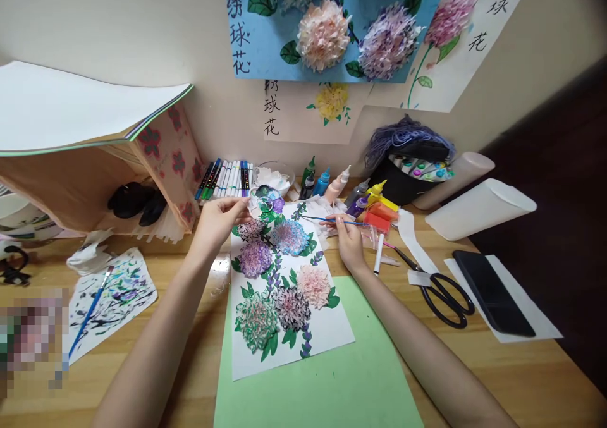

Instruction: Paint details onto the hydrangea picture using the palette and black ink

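Note:
My left hand [220, 222] pinches the edge of a small round paint palette [266, 203] smeared with green, purple and dark paint, over the top of the white flower sheet [332, 327]. A thin blue paintbrush [325, 219] is held in my right hand [349, 241], its tip pointing left close to a small leafy sprig [299, 210] near the sheet's upper edge. Raised paper flowers in blue, purple, peach, green and black, with green painted leaves, cover the sheet. Green paper [313, 393] lies beneath it.
Paint bottles [337, 184] and markers [227, 178] stand or lie along the wall. Black scissors [446, 298] and a phone [493, 293] are at the right. At the left, another brush [91, 311] rests on a paint-stained sheet [135, 282], near a cloth-covered box [165, 162].

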A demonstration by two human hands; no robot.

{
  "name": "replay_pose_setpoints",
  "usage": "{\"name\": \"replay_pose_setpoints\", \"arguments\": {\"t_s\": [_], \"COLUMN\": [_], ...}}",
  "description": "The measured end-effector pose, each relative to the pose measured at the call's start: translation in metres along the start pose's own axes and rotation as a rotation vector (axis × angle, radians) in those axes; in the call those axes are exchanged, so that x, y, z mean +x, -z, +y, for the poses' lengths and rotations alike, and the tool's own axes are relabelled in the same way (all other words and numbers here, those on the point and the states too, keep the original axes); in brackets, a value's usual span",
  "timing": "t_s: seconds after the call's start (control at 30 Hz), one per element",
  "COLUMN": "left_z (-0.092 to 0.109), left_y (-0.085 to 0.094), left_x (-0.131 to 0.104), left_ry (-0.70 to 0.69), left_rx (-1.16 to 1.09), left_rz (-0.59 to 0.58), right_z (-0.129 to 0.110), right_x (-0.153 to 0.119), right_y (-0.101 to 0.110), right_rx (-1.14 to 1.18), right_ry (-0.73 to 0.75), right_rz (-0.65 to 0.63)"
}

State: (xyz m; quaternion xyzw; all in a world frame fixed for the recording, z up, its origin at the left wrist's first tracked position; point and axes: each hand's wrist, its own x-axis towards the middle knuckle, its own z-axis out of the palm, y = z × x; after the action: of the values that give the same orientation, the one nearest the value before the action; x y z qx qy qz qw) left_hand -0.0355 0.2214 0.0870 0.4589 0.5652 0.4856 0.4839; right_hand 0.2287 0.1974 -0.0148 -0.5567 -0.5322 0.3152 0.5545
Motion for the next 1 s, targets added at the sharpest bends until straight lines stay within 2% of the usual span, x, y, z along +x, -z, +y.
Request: {"name": "replay_pose_setpoints", "arguments": {"t_s": [0.17,0.33,0.5,0.7,0.87,1.0], "left_z": [0.0013,0.0026,0.0049,0.0041,0.0038,0.0056], "left_y": [0.0007,0.0006,-0.0004,-0.0001,-0.0010,-0.0015], "left_x": [-0.0007,-0.0015,-0.0033,-0.0023,-0.0023,-0.0037], "left_ry": [-0.005,-0.004,0.010,0.004,-0.008,0.003], "left_rx": [0.000,-0.006,0.004,-0.004,-0.004,-0.015], "left_rz": [-0.001,-0.003,0.005,-0.003,-0.008,-0.002], "right_z": [-0.0003,0.0010,0.0003,-0.0046,-0.0057,-0.0056], "right_x": [-0.0007,-0.0012,-0.0031,-0.0057,-0.0066,-0.0076], "right_y": [0.0006,-0.0003,0.0004,-0.0004,0.0002,0.0009], "right_rx": [-0.005,-0.022,-0.041,-0.058,-0.066,-0.101], "right_ry": [0.023,0.024,0.044,0.054,0.083,0.087], "right_rz": [0.024,-0.012,0.022,-0.039,-0.011,-0.038]}}
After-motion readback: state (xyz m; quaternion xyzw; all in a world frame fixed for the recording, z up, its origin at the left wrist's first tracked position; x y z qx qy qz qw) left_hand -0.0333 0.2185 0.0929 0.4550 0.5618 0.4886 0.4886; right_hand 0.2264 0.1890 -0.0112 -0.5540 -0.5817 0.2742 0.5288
